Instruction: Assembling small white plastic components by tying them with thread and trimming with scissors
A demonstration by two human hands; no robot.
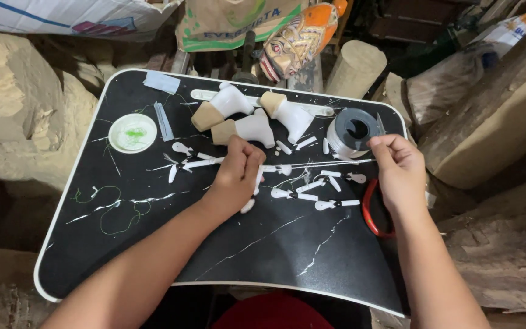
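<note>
White thread (330, 163), thin and pulled taut, runs almost level across the black marble-patterned tray (275, 244) in the head view, its long axis left to right, from the left hand (236, 173) near the tray's middle to the right hand (399, 169) by the right rim. The left hand is curled into a loose fist, knuckles up, closed on a small white piece (249, 203) whose rounded end pokes out below the palm; the thread's near end seems to meet this fist, though the exact grip is hidden by the fingers. The right hand is pinched shut, thumb against forefinger, on the far end of the thread, just below a grey roll of tape or cord (353, 131) and above a red-handled tool (374, 214) that lies partly under the wrist. So the thread lies between the two hands, each touching one end. Under and around the line, small white carved bits (312, 186) lie scattered, shaped like little paddles and pins. Beyond the hands, three larger white-and-tan carved figures (252, 117) rest on their sides near the tray's far edge. To the left sits a white round dish (132, 133) with a green smear, well apart from both hands, and loose green thread (117, 210) curls nearer the left rim.
</note>
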